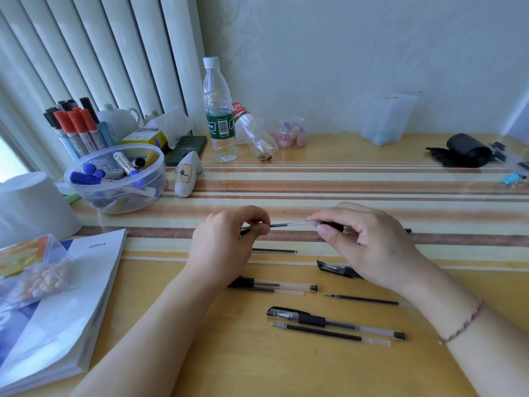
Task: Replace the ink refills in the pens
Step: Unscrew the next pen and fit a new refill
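Refill between two pinches, above the striped mat (372, 179).
Left hand (229, 239) pinches the refill (289, 224); right hand (360, 239) grips the barrel (332, 224) (light, thin, bendy; hold near the joint).

L hand (229, 239) & R hand (363, 239) meet above mid surface (229, 368), both pinching one refill (292, 224) held level betw. them; R fingers (326, 232) also curl round a pen barrel (333, 225). Capped pen (335, 322), spare refill (329, 333) lie toward near edge. Marker tub (116, 179), book (65, 305) at L edge; water bottle (219, 116) by far edge.
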Tool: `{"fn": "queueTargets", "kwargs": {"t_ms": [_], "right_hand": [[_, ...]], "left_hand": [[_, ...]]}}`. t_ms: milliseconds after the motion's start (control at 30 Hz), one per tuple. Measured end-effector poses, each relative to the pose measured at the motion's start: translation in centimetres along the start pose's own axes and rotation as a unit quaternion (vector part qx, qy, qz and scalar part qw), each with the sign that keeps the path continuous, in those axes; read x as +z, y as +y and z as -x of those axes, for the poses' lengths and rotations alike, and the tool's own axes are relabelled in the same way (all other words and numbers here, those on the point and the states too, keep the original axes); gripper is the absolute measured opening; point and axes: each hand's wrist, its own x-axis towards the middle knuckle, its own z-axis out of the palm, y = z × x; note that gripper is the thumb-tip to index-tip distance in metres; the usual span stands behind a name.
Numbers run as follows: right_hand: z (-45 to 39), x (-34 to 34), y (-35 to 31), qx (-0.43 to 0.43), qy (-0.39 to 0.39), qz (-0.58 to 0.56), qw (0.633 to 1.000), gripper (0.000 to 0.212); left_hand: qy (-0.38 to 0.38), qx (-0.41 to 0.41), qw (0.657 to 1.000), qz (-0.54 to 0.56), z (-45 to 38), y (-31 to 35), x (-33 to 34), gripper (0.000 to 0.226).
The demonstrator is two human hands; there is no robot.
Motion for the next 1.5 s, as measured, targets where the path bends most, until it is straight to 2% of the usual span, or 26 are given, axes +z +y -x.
{"fn": "queueTargets", "kwargs": {"t_ms": [133, 200, 333, 433, 467, 600, 700, 767, 967, 1100, 1167, 1233, 1367, 1500], "right_hand": [[0.1, -0.6, -0.5, -0.037, -0.014, 0.141, 0.989, 0.024], [0.2, -0.4, -0.8, -0.034, -0.023, 0.167, 0.985, 0.025], [0.4, 1.0, -0.9, 0.016, -0.027, 0.068, 0.997, 0.027], [0.1, 1.3, -0.7, 0.076, 0.012, -0.027, 0.997, 0.021], [0.0, 1.3, -0.6, 0.096, 0.036, -0.067, 0.992, 0.019], [-0.1, 0.8, -0.5, 0.109, 0.103, -0.202, 0.968, 0.022], [0.1, 0.7, -0.8, 0.057, 0.091, -0.174, 0.979, 0.024], [0.2, 0.9, -0.8, 0.042, 0.076, -0.139, 0.986, 0.026], [0.4, 1.1, -0.7, 0.056, 0.057, -0.172, 0.982, 0.019], [0.3, 1.1, -0.8, 0.081, 0.07, -0.265, 0.958, 0.016], [0.3, 0.9, -0.8, 0.079, 0.076, -0.277, 0.955, 0.015], [0.4, 0.8, -0.9, 0.074, 0.068, -0.261, 0.96, 0.013], [0.7, 0.8, -0.6, 0.04, 0.043, -0.109, 0.992, 0.012], [0.8, 1.0, -0.4, 0.038, 0.019, -0.072, 0.996, 0.014]], "left_hand": [[0.031, 0.041, 0.997, -0.051, 0.2, 0.1, 0.0, 0.007], [0.062, 0.078, 0.992, -0.078, 0.5, 0.4, 0.2, 0.006], [0.132, 0.129, 0.982, -0.038, 0.8, 1.0, 0.7, 0.004], [0.24, 0.16, 0.954, 0.077, 0.6, 1.1, 0.2, 0.006], [0.254, 0.161, 0.947, 0.116, 0.6, 1.1, 0.0, 0.008], [0.178, 0.097, 0.968, 0.149, 0.8, 1.2, -0.1, 0.017], [0.126, 0.022, 0.977, 0.172, 0.8, 1.4, 0.0, 0.019], [0.107, 0.002, 0.977, 0.184, 0.7, 1.3, 0.1, 0.019], [0.077, -0.021, 0.966, 0.245, 0.5, 1.2, 0.1, 0.016], [0.063, -0.012, 0.963, 0.262, 0.4, 1.1, 0.1, 0.015], [0.054, -0.006, 0.963, 0.266, 0.5, 1.1, 0.2, 0.014], [0.045, 0.0, 0.963, 0.266, 0.5, 1.1, 0.2, 0.015], [0.038, 0.017, 0.968, 0.248, 0.5, 1.2, 0.2, 0.02], [0.043, 0.035, 0.971, 0.231, 0.6, 1.5, 0.0, 0.018]]}}
